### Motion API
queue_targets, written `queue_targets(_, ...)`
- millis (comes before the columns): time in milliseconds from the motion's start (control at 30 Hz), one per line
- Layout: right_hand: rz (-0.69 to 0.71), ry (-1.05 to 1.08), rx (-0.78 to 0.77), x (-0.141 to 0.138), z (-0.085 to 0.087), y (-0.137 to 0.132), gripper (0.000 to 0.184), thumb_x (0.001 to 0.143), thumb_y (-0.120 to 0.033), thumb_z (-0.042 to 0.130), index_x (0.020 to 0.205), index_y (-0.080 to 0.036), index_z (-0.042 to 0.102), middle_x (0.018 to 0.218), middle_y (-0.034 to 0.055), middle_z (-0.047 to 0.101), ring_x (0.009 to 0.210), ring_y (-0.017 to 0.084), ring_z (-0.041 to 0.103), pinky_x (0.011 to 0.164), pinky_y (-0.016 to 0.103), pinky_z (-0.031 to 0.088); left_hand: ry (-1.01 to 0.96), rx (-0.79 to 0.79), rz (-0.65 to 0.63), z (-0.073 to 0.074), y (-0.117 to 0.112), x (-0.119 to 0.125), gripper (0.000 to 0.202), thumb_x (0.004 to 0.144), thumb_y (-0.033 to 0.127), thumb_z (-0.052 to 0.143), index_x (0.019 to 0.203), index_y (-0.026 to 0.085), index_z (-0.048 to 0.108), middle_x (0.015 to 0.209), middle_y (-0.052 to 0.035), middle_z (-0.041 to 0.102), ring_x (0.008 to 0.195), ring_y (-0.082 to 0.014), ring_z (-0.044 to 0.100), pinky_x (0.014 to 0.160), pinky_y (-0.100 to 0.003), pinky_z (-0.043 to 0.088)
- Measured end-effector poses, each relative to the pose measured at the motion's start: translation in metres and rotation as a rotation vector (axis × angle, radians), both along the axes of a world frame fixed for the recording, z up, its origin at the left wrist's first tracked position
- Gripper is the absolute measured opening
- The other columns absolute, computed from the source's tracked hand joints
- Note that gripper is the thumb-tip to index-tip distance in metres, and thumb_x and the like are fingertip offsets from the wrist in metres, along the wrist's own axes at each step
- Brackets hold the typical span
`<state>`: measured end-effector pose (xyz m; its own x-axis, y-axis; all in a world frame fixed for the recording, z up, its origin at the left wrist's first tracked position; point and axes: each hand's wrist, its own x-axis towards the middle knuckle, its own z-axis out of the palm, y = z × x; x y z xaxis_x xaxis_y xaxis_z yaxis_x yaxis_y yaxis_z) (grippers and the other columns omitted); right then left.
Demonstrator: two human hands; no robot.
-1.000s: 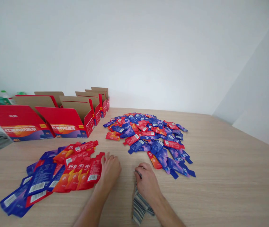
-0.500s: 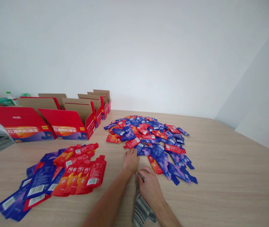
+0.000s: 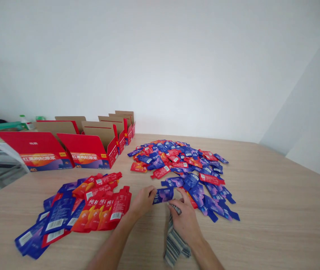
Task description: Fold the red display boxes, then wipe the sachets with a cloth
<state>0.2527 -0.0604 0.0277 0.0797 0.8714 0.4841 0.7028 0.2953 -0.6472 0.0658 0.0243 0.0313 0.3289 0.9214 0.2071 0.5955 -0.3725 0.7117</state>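
Note:
My left hand [image 3: 142, 202] pinches one end of a blue and purple drink pouch [image 3: 163, 196], raised a little over the table. At the pouch's other end is my right hand [image 3: 184, 217], thumb and forefinger close to it; whether they touch it I cannot tell. A grey striped cloth [image 3: 174, 242] is gripped in that same right hand and hangs down onto the tabletop. Beyond both hands spreads a loose heap of red and blue pouches [image 3: 188, 165]. To the left of my left hand, overlapping red and blue pouches [image 3: 92, 210] lie in a fanned pile.
Several open red cartons [image 3: 85, 150] with raised brown flaps stand in rows at the back left of the wooden table [image 3: 275, 210]. A white wall [image 3: 199, 67] rises behind. Past the table's left edge is a side table with a green-capped bottle [image 3: 24, 122].
My left hand has drawn a blue pouch from the near edge of the heap and brought it nearer and left. My right hand still grips the cloth, its fingers now by the pouch.

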Motion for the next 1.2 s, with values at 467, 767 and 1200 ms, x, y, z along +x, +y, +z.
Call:
queue_targets(467,0.153,0.401,-0.390,-0.004,0.014,0.000,0.024,0.082,-0.041,0.065,0.085,-0.019,0.074,0.085,0.0040,0.072,0.084,0.022,0.064,0.079,0.031,0.046,-1.152,-0.658,0.000,0.004,-0.028,0.000,0.028,0.074,0.036,0.073,0.091,0.013,0.069,0.083,-0.0055,0.069,0.072,-0.0140,0.060,0.071,-0.025,0.046)
queue_targets(767,0.181,1.078,-0.579,-0.019,0.012,-0.002,0.039,0.073,-0.051,0.076,0.090,-0.017,0.071,0.073,0.0024,0.067,0.058,0.014,0.059,0.055,0.025,0.045,-1.243,-0.625,-0.236,0.013,-0.049,0.008,0.055,0.073,0.014,0.067,0.127,0.020,0.058,0.101,-0.0071,0.071,0.077,-0.0171,0.065,0.072,-0.029,0.049)
queue_targets(1200,0.261,0.004,0.104,-0.032,0.004,-0.011,0.020,0.089,-0.017,0.059,0.100,-0.028,0.072,0.107,0.0067,0.062,0.097,0.020,0.059,0.085,0.034,0.052,-1.127,-0.611,-0.281,0.017,-0.051,0.009,0.054,0.070,0.014,0.066,0.124,0.019,0.061,0.104,-0.0089,0.069,0.085,-0.0194,0.062,0.072,-0.028,0.048)
